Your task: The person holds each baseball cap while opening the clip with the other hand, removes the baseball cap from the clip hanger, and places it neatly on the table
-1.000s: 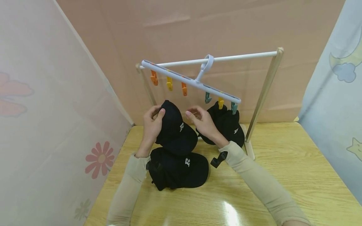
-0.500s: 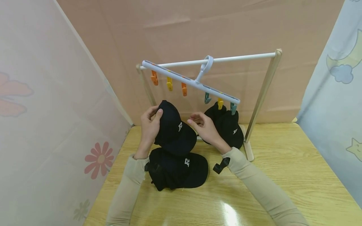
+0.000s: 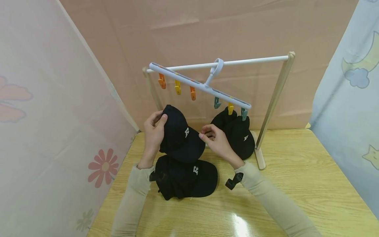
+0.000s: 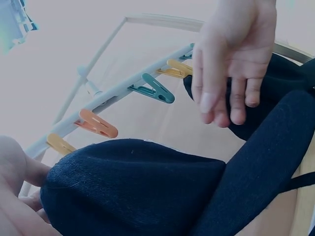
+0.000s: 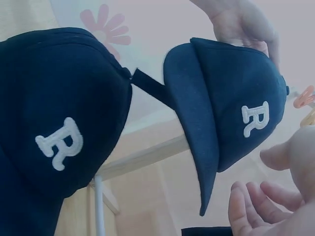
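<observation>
My left hand (image 3: 153,133) grips a black baseball cap (image 3: 173,126) by the top of its crown, thumb on the near side. The cap has a white letter R on its front and its brim points to the right. My right hand (image 3: 218,142) is beside the brim with its fingers loosely bent and nothing in them; the right wrist view shows a gap between this hand and the cap (image 5: 246,93). Above both hands, a pale hanger (image 3: 183,79) with several coloured clips hangs from a white rail. An orange clip (image 4: 98,124) is near the held cap in the left wrist view.
A second R cap (image 3: 204,181) lies on the wooden table (image 3: 296,184) under the held one. More black caps (image 3: 241,140) are at the right, overlapping the yellow clip (image 3: 230,108) and the teal clip (image 3: 244,114). A wooden post (image 3: 275,102) supports the rail (image 3: 257,61).
The left hand has shifted slightly left with the cap. My right hand has moved a little right and down, and now appears near the brim's edge.
</observation>
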